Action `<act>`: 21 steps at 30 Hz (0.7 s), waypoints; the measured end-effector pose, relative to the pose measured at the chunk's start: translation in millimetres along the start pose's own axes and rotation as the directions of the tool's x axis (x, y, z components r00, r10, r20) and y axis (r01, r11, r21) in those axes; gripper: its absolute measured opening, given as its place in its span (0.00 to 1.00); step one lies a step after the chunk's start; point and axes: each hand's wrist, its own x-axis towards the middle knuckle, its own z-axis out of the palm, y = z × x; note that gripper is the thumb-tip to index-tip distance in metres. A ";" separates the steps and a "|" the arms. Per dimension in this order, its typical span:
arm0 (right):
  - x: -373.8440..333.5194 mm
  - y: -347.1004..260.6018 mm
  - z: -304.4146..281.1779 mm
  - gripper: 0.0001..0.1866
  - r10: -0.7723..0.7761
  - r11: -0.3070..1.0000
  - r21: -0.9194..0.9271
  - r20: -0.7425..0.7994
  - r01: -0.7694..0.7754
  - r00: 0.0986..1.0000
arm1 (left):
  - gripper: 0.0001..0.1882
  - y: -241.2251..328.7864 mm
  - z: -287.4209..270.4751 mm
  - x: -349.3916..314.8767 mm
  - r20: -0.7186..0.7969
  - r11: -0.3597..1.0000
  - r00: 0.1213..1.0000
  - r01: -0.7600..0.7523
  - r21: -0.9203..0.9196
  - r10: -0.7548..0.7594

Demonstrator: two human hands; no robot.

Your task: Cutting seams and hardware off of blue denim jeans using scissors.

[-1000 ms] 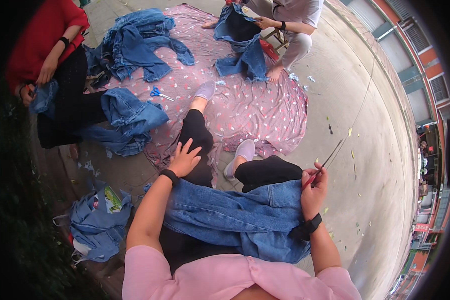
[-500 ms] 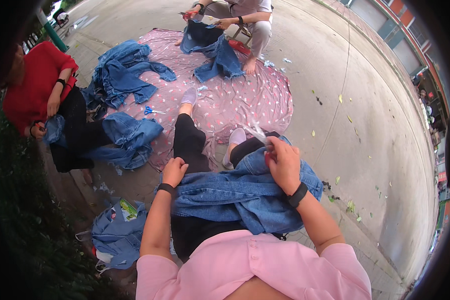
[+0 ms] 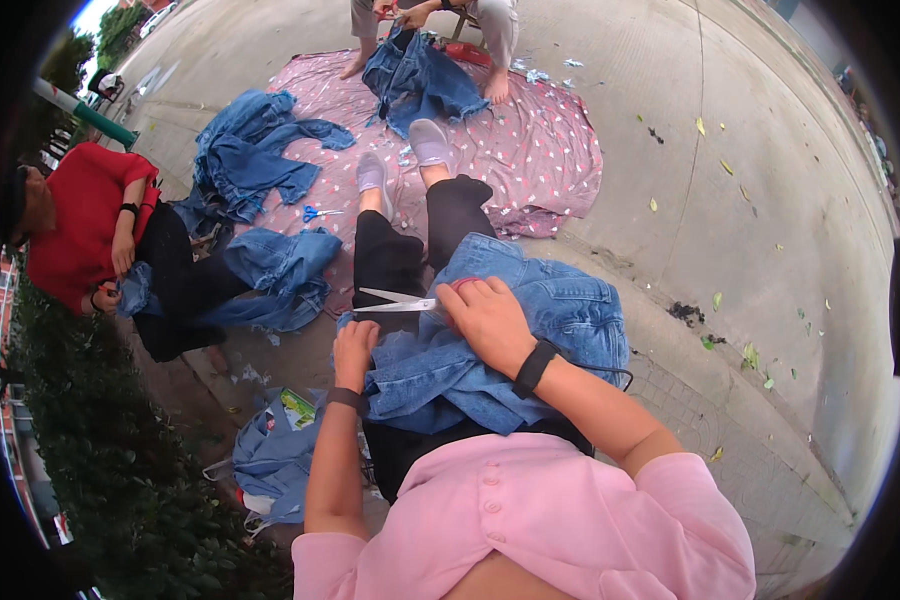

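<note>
Gripping red-handled scissors (image 3: 425,304) in the right hand (image 3: 485,315), fingers wrapped about the handles, above the blue jeans (image 3: 575,315). Holding the blades well parted and pointed toward the left end of the jeans, probably so that cloth could pass between them; apparently clear of the denim. Closing the left hand's (image 3: 353,350) fingers on the left edge of the jeans, just below the blades, likely to steady the fabric and stop it slipping.

Carrying the jeans, rumpled, across both thighs, with legs stretched out beyond them, seemingly to make the lap serve as a worktop.

Lying left of the jeans and nearer the body: a bag-like denim bundle (image 3: 270,455) with a green packet (image 3: 298,408) at its top, perhaps kept there for easy reach. Spread beyond the jeans: a pink floral cloth (image 3: 560,195), probably to keep denim off the pavement (image 3: 770,180). Resting on it, beyond the jeans and to their left: blue-handled scissors (image 3: 317,214), unheld, and farther off a heap of denim (image 3: 240,140). Sitting well left of the jeans: a person in red (image 3: 95,215), hands on denim. Sitting far beyond the jeans: a person in pale trousers (image 3: 497,35), likewise handling denim.
</note>
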 end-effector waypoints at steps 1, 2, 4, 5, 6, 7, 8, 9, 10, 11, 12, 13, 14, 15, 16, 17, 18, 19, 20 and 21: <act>0.7 -1.2 9.8 0.15 -0.008 1.000 -0.002 0.027 0.008 1.000 | 0.05 -0.1 -2.2 -2.4 -0.010 1.000 1.000 0.027 -0.011 -0.027; 2.6 -2.8 20.3 0.14 0.011 1.000 0.006 -0.002 -0.011 1.000 | 0.05 -0.8 -4.6 -3.3 0.004 1.000 1.000 0.024 -0.001 -0.024; 4.3 -3.5 38.3 0.14 0.041 0.999 0.028 0.014 -0.042 0.999 | 0.05 -2.0 -6.8 -5.5 -0.035 0.995 0.997 0.059 -0.078 -0.062; 4.7 -2.8 46.4 0.14 0.059 0.998 0.037 0.030 -0.060 0.998 | 0.05 -2.7 -7.5 -5.2 -0.020 0.996 0.998 0.058 -0.071 -0.059; 7.8 -3.5 49.9 0.14 0.049 0.998 0.027 0.057 -0.051 0.997 | 0.05 -5.3 -7.9 -5.8 -0.023 0.996 0.997 0.068 -0.055 -0.070; 9.2 -4.2 52.2 0.14 0.061 0.997 0.036 0.061 -0.063 0.996 | 0.05 -7.4 -7.8 -5.8 -0.025 0.996 0.997 0.078 -0.040 -0.079; 9.5 -5.4 53.2 0.15 0.058 0.998 0.025 0.067 -0.060 0.996 | 0.05 -8.8 -6.7 -5.6 -0.011 0.996 0.997 0.078 -0.035 -0.078; 11.7 -6.7 52.2 0.15 0.052 0.998 0.015 0.072 -0.053 0.996 | 0.05 -10.9 -6.2 -5.2 0.000 0.995 0.995 0.095 -0.043 -0.095; 13.5 -6.7 52.1 0.16 0.053 0.998 0.033 0.075 -0.055 0.996 | 0.04 -12.8 -5.4 -4.1 0.011 0.992 0.994 0.112 -0.052 -0.112; 14.4 -5.4 53.7 0.16 0.060 0.997 0.038 0.076 -0.063 0.995 | 0.04 -14.9 -4.7 -2.5 0.019 0.993 0.994 0.111 -0.048 -0.111; 14.4 -4.9 55.3 0.15 0.064 0.997 0.043 0.081 -0.067 0.995 | 0.05 -16.2 -4.4 -1.9 0.033 0.992 0.993 0.112 -0.051 -0.110; 14.7 -3.9 56.5 0.15 0.067 0.996 0.047 0.085 -0.071 0.994 | 0.05 -17.4 -3.7 -1.0 0.046 0.992 0.993 0.112 -0.055 -0.109; 14.9 -2.1 56.8 0.15 0.071 0.996 0.051 0.087 -0.076 0.994 | 0.05 -17.8 -2.0 -0.1 0.052 0.992 0.993 0.113 -0.053 -0.110; 16.4 0.4 57.2 0.15 0.088 0.993 0.068 0.099 -0.095 0.991 | 0.05 -17.6 -0.4 2.8 0.049 0.992 0.993 0.110 -0.063 -0.107; 17.8 2.5 57.5 0.15 0.102 0.990 0.085 0.112 -0.112 0.988 | 0.05 -17.4 0.9 5.3 0.046 0.991 0.993 0.109 -0.075 -0.105; 18.9 4.0 57.6 0.15 0.103 0.990 0.087 0.112 -0.113 0.988 | 0.05 -17.2 1.6 6.7 0.047 0.991 0.993 0.109 -0.073 -0.106; 18.9 6.3 57.4 0.15 0.111 0.987 0.100 0.117 -0.123 0.987 | 0.04 -14.8 2.9 7.9 0.053 0.991 0.993 0.110 -0.078 -0.106; 19.2 8.1 57.6 0.15 0.118 0.985 0.112 0.122 -0.132 0.986 | 0.04 -13.5 3.6 10.0 0.059 0.990 0.992 0.112 -0.083 -0.108; 19.7 9.1 58.4 0.15 0.116 0.985 0.111 0.124 -0.130 0.986 | 0.04 -13.5 3.9 12.8 0.058 0.990 0.992 0.115 -0.085 -0.110; 19.6 8.9 58.9 0.15 0.121 0.985 0.107 0.130 -0.136 0.984 | 0.05 -14.3 4.0 13.4 0.071 0.989 0.991 0.116 -0.090 -0.109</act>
